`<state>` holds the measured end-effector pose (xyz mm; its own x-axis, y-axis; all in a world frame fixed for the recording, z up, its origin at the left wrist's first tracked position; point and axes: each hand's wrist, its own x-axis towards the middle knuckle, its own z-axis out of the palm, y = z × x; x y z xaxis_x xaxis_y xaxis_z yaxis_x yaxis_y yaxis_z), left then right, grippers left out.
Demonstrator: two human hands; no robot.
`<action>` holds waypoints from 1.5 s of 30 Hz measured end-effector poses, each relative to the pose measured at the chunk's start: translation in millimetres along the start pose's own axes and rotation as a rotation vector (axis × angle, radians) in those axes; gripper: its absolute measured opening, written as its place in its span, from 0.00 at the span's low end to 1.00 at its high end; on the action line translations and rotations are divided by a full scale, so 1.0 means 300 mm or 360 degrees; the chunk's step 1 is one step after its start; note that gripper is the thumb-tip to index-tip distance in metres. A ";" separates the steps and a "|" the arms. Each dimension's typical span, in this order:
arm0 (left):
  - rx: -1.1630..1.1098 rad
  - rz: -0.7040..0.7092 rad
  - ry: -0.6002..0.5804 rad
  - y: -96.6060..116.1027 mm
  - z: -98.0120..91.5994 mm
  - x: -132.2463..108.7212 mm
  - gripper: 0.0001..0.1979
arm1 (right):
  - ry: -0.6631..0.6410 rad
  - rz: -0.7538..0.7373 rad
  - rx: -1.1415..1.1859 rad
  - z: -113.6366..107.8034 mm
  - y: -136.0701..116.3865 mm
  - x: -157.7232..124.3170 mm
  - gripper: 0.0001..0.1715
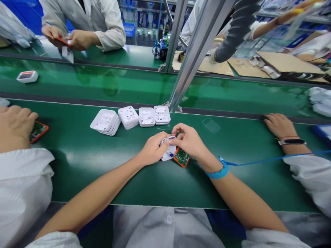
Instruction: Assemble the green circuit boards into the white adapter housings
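Over the green bench, my left hand point(154, 148) grips a small white plastic housing point(167, 154) by its left side, thumb across its open face. My right hand point(190, 140), a blue strap around its wrist, has thumb and fingertips bent in at the housing's upper right edge; whatever they pinch is hidden. Below that hand an orange-framed green circuit board point(182, 157) lies against the housing's right side. A small blue part shows between board and housing. Behind my hands stand white housings: a stack point(106, 122), a thicker one point(128, 117) and two side by side point(154, 115).
A metal post point(190, 58) rises behind the housings. A clear film piece point(211, 125) lies right of my hands. Co-workers' hands rest at left point(16, 127) and right point(281, 126). A white-orange device point(27, 76) sits on the green belt point(103, 81). Across it, a person handles an orange piece.
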<state>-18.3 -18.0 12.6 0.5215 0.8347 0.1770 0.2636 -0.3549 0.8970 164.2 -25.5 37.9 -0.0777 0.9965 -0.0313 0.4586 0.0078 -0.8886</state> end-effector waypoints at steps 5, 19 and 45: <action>-0.0293 -0.0123 0.0051 -0.032 -0.006 0.000 0.13 | 0.0003 -0.0179 -0.0102 -0.005 0.003 -0.002 0.11; -0.0571 -0.0362 0.0047 -0.046 -0.023 0.021 0.18 | -0.0010 -0.0155 0.0036 -0.023 0.016 -0.024 0.16; 0.0931 0.0515 0.0089 -0.036 -0.029 0.005 0.10 | -0.0517 -0.0652 -0.0545 -0.183 0.067 -0.031 0.11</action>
<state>-27.5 -9.2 6.6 0.6094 0.6629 0.4350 0.5059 -0.7475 0.4304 222.6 -30.1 45.4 -0.5477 0.8312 0.0953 0.5885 0.4637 -0.6623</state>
